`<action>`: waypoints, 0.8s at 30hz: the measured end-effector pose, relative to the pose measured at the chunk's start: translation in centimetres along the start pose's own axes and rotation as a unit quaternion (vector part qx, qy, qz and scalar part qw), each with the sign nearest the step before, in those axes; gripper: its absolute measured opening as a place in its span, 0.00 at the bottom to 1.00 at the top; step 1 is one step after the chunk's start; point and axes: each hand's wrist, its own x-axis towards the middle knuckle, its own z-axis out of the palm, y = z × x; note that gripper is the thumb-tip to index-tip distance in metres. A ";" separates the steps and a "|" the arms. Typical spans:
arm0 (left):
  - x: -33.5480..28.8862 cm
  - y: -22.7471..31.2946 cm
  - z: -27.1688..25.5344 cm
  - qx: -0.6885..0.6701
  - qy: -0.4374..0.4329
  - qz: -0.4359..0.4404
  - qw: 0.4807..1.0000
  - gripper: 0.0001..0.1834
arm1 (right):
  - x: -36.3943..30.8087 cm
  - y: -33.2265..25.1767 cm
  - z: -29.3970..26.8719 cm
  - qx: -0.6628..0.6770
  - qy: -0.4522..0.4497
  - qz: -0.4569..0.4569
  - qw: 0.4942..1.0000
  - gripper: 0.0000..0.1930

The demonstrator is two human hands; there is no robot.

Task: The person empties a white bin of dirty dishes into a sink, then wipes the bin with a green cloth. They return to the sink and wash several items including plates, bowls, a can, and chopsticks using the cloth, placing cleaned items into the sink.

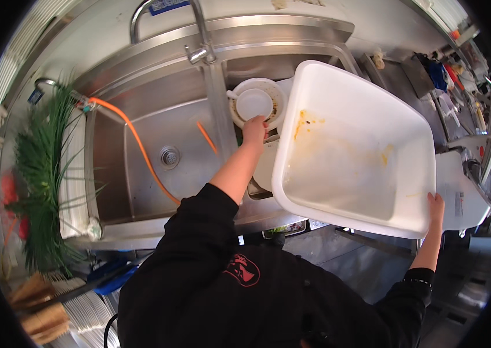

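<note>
A large white plastic tub [361, 156], smeared with yellow-brown residue inside, is tilted over the right sink basin. My right hand [437, 207] grips its near right rim. In that basin a small white bowl [253, 104] sits inside a larger white bowl [264, 87] with dark food specks. My left hand [255, 131] is closed at the near rim of the small bowl, fingers curled; the fingertips are partly hidden. Below the hand, other pale dishes [265, 168] lie in the basin, partly covered by the tub.
The left sink basin [190, 136] has a drain and an orange hose [135, 139] running through it. A faucet [199, 53] rises behind the divider. Long green stalks [39, 162] lie on the left. A white lidded container [460, 188] stands to the right.
</note>
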 end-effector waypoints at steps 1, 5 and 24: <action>1.4 -0.7 0.3 0.002 0.025 -0.006 1.000 0.17 | -1.0 -0.3 0.3 0.063 0.007 0.008 0.998 0.14; 6.8 -3.6 1.0 0.016 0.078 -0.036 0.996 0.16 | -3.4 -2.6 0.1 0.115 0.005 0.043 0.992 0.14; 12.0 -4.8 1.0 -0.044 0.094 -0.037 0.994 0.21 | -2.6 -6.7 -0.2 0.131 0.004 0.092 0.987 0.13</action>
